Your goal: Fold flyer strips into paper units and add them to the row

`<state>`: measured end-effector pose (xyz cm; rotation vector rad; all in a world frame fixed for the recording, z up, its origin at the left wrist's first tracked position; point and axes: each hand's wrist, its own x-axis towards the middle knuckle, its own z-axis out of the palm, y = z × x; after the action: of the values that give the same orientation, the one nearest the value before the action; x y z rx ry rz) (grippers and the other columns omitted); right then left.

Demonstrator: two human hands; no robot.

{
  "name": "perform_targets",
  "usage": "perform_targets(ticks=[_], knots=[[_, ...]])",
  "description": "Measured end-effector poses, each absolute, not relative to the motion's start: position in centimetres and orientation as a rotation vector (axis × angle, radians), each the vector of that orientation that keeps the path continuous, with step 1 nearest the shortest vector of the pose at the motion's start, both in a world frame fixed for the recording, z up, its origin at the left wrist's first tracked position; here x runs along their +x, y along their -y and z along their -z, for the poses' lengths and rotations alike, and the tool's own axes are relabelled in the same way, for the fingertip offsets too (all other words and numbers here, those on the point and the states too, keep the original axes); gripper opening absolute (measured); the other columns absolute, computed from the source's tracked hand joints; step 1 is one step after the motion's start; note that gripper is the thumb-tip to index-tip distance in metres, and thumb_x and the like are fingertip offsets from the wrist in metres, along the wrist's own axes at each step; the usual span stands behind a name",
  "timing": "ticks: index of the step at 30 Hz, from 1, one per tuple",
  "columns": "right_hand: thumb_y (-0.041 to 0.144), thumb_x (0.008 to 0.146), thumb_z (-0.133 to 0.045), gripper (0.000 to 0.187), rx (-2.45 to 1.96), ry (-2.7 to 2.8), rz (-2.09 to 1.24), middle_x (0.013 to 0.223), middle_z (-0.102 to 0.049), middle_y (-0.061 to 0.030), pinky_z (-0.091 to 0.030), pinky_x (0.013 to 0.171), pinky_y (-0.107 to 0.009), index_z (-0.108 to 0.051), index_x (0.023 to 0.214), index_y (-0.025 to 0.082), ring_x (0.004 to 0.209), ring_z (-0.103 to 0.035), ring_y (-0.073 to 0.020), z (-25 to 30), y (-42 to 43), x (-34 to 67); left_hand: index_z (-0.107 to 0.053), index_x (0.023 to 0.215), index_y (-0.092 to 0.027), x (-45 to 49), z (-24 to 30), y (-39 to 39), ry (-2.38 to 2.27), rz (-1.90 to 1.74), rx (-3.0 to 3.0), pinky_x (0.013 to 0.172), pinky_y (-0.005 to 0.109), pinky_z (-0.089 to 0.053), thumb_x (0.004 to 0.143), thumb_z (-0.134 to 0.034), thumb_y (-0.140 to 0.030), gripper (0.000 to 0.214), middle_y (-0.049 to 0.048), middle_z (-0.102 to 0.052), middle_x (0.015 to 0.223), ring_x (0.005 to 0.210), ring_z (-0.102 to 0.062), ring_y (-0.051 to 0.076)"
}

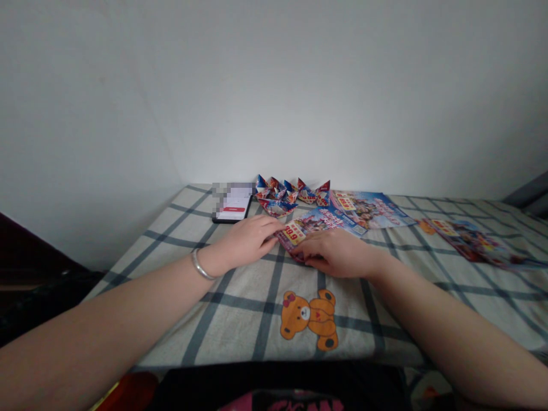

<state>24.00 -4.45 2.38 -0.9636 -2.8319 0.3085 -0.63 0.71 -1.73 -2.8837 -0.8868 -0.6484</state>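
Observation:
A colourful printed flyer (pixel 319 218) lies at an angle on the table between my hands, with yellow price print near its left end. My left hand (pixel 252 238), with a silver bangle at the wrist, has its fingers closed at the flyer's left edge. Along the near edge, my right hand (pixel 340 252) grips the same sheet with bent fingers. Part of the flyer is hidden under the right hand. Just beyond it sits a folded paper boat (pixel 277 208), and several more folded paper shapes (pixel 314 195) stand behind that.
A phone (pixel 233 208) with a lit screen lies left of the folded shapes. More flyers (pixel 372 210) rest at the back right, and another pile of flyers (pixel 479 242) is farther right. A checked tablecloth (pixel 240 319) covers the table, which meets a white wall (pixel 274 91).

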Motion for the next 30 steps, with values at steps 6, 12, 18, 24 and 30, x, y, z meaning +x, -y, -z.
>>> perform_targets(ticks=[6,12,18,24,30], knots=[[0.017,0.090,-0.056,0.025,-0.768,2.776,-0.797,0.102,-0.073,-0.0042,-0.048,0.078,-0.026,-0.068,0.112,0.019,0.089,-0.066,-0.0137,-1.9,4.3,23.9,-0.061,0.122,-0.016,-0.7,1.7,-0.8,0.805,0.633,-2.967,0.104,0.039,-0.045,0.095,-0.047,-0.021,0.031,0.0087,-0.064,0.124,0.116,-0.057,0.020],[0.016,0.086,-0.059,0.015,-0.741,2.696,-0.998,0.101,-0.072,-0.0051,-0.049,0.077,-0.027,-0.068,0.098,0.017,0.088,-0.065,-0.0136,-1.8,4.1,24.0,-0.058,0.130,-0.015,-0.8,1.7,-1.2,0.706,0.511,-3.069,0.113,0.042,-0.038,0.102,-0.038,-0.030,0.037,0.0107,-0.057,0.137,0.131,-0.050,0.020],[0.009,0.075,-0.055,0.025,-0.966,2.769,-0.721,0.093,-0.070,-0.0020,-0.044,0.069,-0.024,-0.067,0.096,0.018,0.075,-0.060,-0.0114,-2.8,3.6,25.3,-0.056,0.134,-0.015,-1.0,1.9,-1.2,0.676,0.488,-3.083,0.115,0.043,-0.034,0.103,-0.034,-0.035,0.043,0.0125,-0.051,0.143,0.136,-0.045,0.022],[0.013,0.074,-0.058,0.023,-1.199,2.821,-0.495,0.086,-0.070,-0.0017,-0.042,0.066,-0.024,-0.067,0.094,0.019,0.072,-0.060,-0.0132,-3.8,4.1,25.7,-0.058,0.131,-0.015,-1.1,1.7,-0.7,0.556,0.520,-3.041,0.108,0.045,-0.040,0.103,-0.034,-0.042,0.046,0.0152,-0.057,0.136,0.128,-0.051,0.026],[0.029,0.086,-0.062,0.026,-0.983,2.900,-0.286,0.093,-0.072,-0.0023,-0.043,0.074,-0.028,-0.068,0.111,0.025,0.083,-0.064,-0.0161,-3.6,4.8,24.9,-0.060,0.128,-0.015,-0.8,0.6,0.4,0.518,0.444,-3.027,0.102,0.044,-0.043,0.101,-0.039,-0.042,0.043,0.0142,-0.064,0.125,0.119,-0.056,0.027]])
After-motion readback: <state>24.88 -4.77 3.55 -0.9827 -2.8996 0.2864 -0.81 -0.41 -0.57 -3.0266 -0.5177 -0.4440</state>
